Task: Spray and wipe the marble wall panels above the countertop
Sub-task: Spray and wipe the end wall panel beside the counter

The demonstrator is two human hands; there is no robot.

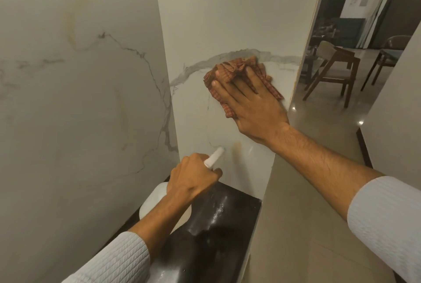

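Observation:
My right hand [248, 105] lies flat with spread fingers on a crumpled reddish-brown checked cloth [237, 67], pressing it against the white marble wall panel [216, 21] just below a grey vein. Lower down, my left hand [192, 177] grips the neck of a white spray bottle [157, 198]. The bottle's nozzle [215, 154] points at the same panel, close to a small yellowish stain [237, 148]. The dark glossy countertop [218, 232] lies under both hands. The bottle's body is partly hidden behind my left wrist.
A second marble panel [79, 89] with grey veins and faint yellow streaks fills the left side, meeting the first at an inner corner. The panel's right edge borders an opening onto a room with wooden chairs [330, 71] and a shiny tiled floor.

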